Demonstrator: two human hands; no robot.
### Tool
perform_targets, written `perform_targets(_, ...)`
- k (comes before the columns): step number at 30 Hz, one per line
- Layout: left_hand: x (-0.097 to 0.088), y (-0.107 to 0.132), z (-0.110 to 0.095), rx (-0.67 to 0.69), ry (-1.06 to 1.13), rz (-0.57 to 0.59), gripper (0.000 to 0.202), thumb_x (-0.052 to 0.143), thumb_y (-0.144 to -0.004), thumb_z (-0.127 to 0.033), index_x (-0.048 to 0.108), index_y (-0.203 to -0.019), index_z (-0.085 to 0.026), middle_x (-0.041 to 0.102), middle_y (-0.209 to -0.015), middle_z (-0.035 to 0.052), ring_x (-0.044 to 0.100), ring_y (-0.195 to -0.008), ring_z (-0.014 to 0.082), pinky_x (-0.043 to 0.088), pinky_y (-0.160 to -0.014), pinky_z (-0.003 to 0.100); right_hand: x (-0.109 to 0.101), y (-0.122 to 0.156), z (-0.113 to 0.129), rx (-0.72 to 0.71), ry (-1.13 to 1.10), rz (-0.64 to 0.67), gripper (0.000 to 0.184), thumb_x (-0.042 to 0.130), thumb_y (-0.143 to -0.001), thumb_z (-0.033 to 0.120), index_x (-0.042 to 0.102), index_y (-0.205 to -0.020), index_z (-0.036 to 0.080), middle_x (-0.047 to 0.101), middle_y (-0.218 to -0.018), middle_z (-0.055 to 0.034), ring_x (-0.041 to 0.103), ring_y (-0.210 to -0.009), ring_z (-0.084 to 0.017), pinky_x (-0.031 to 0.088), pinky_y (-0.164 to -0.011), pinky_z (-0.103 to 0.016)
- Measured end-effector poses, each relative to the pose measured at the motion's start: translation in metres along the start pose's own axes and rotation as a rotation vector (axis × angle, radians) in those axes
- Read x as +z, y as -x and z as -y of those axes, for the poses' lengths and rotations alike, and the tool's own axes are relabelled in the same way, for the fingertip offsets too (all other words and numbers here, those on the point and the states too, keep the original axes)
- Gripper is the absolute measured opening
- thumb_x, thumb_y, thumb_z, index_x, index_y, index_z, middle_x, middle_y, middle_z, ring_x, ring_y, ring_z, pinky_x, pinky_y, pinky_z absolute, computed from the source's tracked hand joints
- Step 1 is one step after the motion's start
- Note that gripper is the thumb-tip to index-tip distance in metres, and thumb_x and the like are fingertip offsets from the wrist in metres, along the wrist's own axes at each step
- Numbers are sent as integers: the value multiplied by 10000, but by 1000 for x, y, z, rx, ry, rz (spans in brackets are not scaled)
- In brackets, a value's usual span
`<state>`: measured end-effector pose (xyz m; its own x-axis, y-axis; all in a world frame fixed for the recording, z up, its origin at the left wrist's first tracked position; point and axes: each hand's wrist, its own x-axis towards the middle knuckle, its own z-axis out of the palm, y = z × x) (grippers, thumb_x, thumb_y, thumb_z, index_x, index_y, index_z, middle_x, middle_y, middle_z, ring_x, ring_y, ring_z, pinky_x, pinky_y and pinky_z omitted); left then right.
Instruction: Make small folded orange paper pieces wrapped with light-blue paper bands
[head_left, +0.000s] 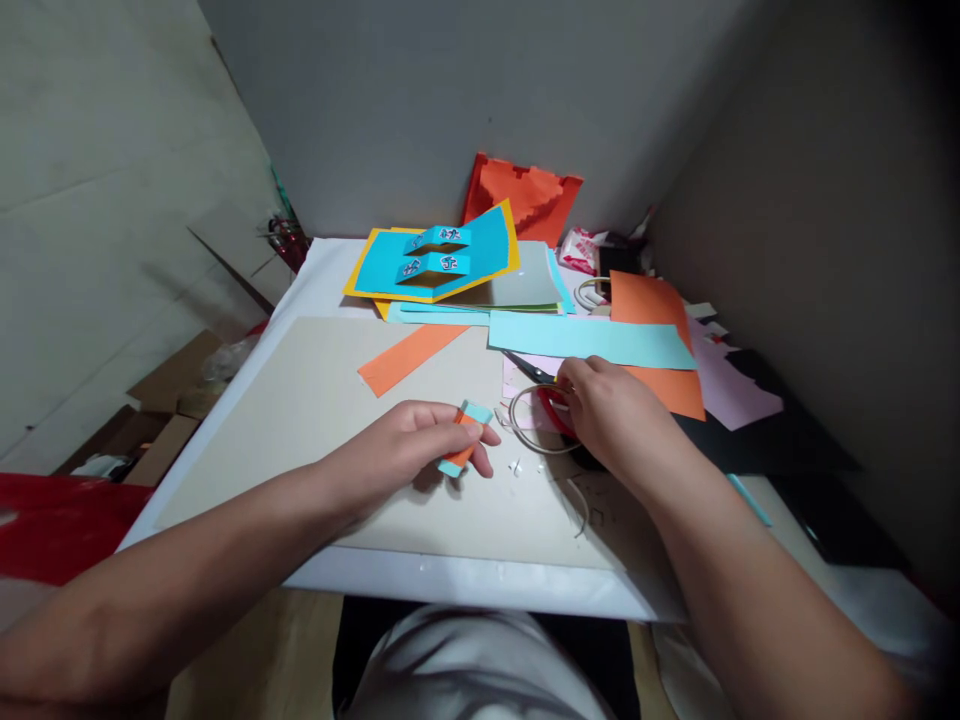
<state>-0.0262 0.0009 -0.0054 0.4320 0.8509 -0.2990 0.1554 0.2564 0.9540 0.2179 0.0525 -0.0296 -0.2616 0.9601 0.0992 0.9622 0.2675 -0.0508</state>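
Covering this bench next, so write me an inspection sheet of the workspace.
surface: beige cardboard sheet on a white-covered table
job's things: folded turquoise-and-orange paper piece; red-handled scissors
clutter: blue-and-yellow pop-up card, orange paper strip, light blue paper sheet, small paper trimmings
hands: left hand pinches the paper piece; right hand touches the scissors
cables: none clearly seen; a pale loop behind the papers is hard to identify
surroundings: grey wall behind; cardboard boxes low on the left
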Motion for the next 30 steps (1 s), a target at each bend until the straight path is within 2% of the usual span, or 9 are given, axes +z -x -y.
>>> perform_targets(3,-1,0,1,28,32,-20,341,600,-886,-445,747,-709,-194,740,-972,79,604,-1077,233,413,-775,268,-1,-1,1,0,-43,-10,175,459,-853,68,592,-906,170,635,-877,-119,552,-685,-210,262,-556,-302)
perform_targets(8,-2,3,1,56,70,-52,343,596,-900,-449,746,-739,-186,720,-917,68,611,-986,215,405,-747,277,-7,1,13,-46,-175,16,142,490,-854,101,600,-834,189,655,-853,-63,573,-704,-171,354,-589,-258)
perform_targets(12,-1,6,1,105,52,-109,321,602,-908,-423,732,-728,-191,708,-890,56,593,-1067,227,397,-818,290,-15,6,23,-81,-318,-10,139,521,-918,257,635,-967,193,671,-958,-68,599,-769,-175,391,-619,-253)
perform_targets(16,-2,8,0,94,8,-138,323,595,-913,-433,728,-740,-195,717,-963,60,594,-1083,231,395,-795,295,-20,7,12,19,-60,17,206,495,-932,312,648,-889,181,678,-906,-108,616,-797,-234,322,-568,-290)
perform_targets(19,-2,8,0,91,-21,-152,347,579,-923,-444,730,-733,-196,719,-1052,61,604,-1067,224,400,-799,300,-19,5,0,108,94,96,181,543,-888,347,640,-908,195,699,-850,-98,635,-758,-250,260,-510,-288)
perform_targets(24,0,9,-2,106,-105,-190,311,618,-903,-440,738,-729,-212,709,-849,55,599,-1138,253,432,-832,307,-14,4,-7,119,151,123,163,528,-867,275,644,-934,183,716,-852,-123,637,-724,-244,233,-492,-295)
perform_targets(27,1,9,-4,130,-120,-204,298,635,-892,-452,745,-751,-214,724,-887,59,603,-1163,251,455,-806,286,-15,4,-4,120,160,133,168,528,-868,290,638,-805,180,702,-801,-125,616,-673,-228,225,-489,-300)
perform_targets(30,0,9,-5,158,-133,-212,285,638,-894,-443,750,-776,-209,732,-906,59,606,-1173,242,469,-787,262,-20,2,-2,132,146,137,267,541,-863,401,595,-710,190,675,-745,-104,579,-619,-208,225,-479,-296)
